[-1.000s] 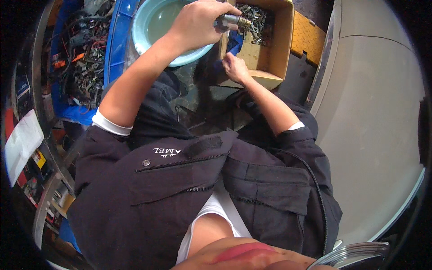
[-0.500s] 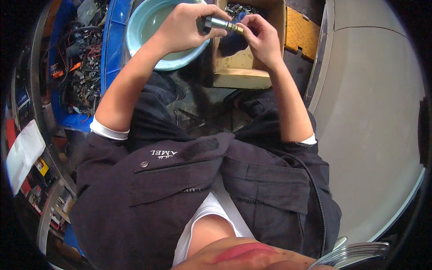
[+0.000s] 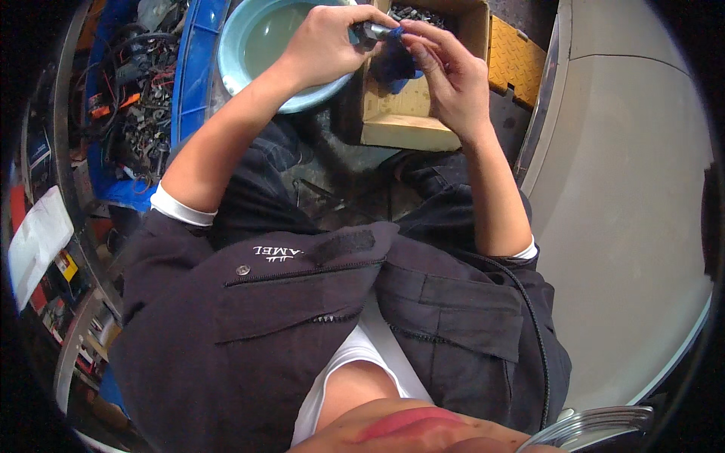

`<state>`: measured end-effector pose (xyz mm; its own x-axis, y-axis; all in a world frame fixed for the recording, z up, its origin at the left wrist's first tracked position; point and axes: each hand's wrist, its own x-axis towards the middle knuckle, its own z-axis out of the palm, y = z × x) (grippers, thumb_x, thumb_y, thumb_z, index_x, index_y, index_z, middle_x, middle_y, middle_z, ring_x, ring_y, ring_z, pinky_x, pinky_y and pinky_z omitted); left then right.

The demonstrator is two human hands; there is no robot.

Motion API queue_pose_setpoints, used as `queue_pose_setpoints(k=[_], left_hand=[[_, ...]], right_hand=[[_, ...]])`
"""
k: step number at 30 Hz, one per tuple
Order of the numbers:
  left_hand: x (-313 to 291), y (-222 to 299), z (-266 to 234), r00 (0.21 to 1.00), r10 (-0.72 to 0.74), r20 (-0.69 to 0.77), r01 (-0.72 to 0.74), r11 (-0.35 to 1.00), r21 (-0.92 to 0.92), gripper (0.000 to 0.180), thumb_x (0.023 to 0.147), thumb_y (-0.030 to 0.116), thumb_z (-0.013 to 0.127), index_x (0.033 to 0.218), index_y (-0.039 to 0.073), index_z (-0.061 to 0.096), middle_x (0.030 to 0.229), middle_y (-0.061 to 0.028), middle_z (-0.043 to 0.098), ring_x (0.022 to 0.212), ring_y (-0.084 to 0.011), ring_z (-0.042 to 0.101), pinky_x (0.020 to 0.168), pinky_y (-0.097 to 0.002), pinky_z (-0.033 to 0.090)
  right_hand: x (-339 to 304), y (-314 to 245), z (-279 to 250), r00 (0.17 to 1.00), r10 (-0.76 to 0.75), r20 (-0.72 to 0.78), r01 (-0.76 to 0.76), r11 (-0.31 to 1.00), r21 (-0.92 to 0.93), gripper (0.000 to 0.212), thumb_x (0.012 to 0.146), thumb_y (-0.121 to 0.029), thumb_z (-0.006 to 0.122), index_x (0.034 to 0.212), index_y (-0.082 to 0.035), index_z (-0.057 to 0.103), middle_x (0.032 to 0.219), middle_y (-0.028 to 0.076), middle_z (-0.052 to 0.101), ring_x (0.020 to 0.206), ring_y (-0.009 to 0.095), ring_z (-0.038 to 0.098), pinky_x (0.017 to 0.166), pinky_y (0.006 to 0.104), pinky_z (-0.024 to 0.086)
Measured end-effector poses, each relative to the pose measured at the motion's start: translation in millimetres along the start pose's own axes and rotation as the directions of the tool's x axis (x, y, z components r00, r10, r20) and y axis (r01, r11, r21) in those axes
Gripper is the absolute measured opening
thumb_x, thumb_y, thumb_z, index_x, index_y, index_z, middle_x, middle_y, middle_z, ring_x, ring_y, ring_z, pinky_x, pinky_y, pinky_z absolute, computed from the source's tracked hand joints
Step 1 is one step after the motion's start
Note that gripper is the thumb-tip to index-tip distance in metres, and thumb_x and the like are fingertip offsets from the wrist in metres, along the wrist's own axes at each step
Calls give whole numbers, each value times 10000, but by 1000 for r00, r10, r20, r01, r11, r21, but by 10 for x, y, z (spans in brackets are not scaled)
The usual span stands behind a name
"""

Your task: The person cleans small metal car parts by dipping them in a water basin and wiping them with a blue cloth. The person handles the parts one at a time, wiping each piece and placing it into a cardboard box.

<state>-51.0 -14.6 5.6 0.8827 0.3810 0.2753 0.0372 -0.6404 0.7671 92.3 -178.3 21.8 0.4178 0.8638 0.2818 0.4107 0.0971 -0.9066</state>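
My left hand [image 3: 325, 47] is closed on a small cylindrical valve [image 3: 370, 32], silver metal with a black end toward my palm. It is held about level, its slim end pointing right. Around that slim end my right hand [image 3: 458, 81] pinches a dark blue cloth [image 3: 394, 69], thumb and fingers pressed together. The loose part of the cloth hangs below the fingers, over the cardboard box. The cloth hides the valve's tip.
Under my left forearm stands a light blue basin [image 3: 226, 64] of cloudy water. The cardboard box [image 3: 408, 134] holds small metal parts at its far end. A blue crate [image 3: 198, 72] of parts is at left; a yellow step [image 3: 517, 60] and beige panel [image 3: 627, 189] at right.
My right hand has brought the blue cloth onto the valve's slim end, covering the brass-coloured tip that showed before. The valve has shifted slightly right and up.
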Motion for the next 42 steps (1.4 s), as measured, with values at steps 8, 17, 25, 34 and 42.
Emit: queue_pose_setpoints(k=[8, 17, 25, 34, 42], left_hand=[[7, 114, -34, 999, -36, 27, 40, 985, -168, 335, 861, 245, 813, 1157, 107, 736, 1018, -45, 752, 897, -100, 686, 807, -262, 540], [2, 84, -38, 999, 17, 43, -4, 959, -284, 333, 869, 165, 796, 1176, 67, 712, 1040, -57, 742, 950, -105, 680, 840, -268, 541], [110, 54, -139, 878, 477, 28, -476, 868, 146, 352, 773, -11, 746, 1117, 63, 728, 1025, -101, 725, 975, -282, 690, 869, -365, 555], [34, 195, -61, 975, 220, 21, -215, 919, 331, 353, 862, 355, 759, 1081, 80, 724, 874, -108, 683, 822, -288, 662, 725, -366, 512], [-54, -57, -103, 821, -271, 502, 509, 745, -431, 387, 1029, 453, 563, 909, 92, 637, 677, 52, 491, 628, -47, 429, 586, -236, 342]], right_hand=[[9, -36, -102, 999, 8, -49, -14, 994, -112, 306, 872, -77, 770, 1168, -64, 694, 929, 77, 749, 813, 119, 728, 705, 259, 577], [-37, 18, -74, 1000, -1, 29, 7, 976, -218, 299, 937, -212, 713, 1199, -71, 693, 858, 117, 732, 715, 140, 689, 685, 281, 553], [-83, 72, -57, 867, 436, 241, -498, 742, 450, 318, 1020, -247, 622, 1190, 14, 686, 891, 44, 718, 785, 110, 675, 694, 255, 547], [-74, 125, -31, 983, 184, 4, -184, 983, 1, 252, 979, -191, 654, 1179, -46, 703, 911, 96, 742, 781, 175, 708, 730, 301, 556], [-74, 41, -27, 958, -251, 142, 285, 891, -352, 379, 841, -53, 733, 1214, -106, 689, 847, 127, 684, 772, 307, 694, 716, 356, 562]])
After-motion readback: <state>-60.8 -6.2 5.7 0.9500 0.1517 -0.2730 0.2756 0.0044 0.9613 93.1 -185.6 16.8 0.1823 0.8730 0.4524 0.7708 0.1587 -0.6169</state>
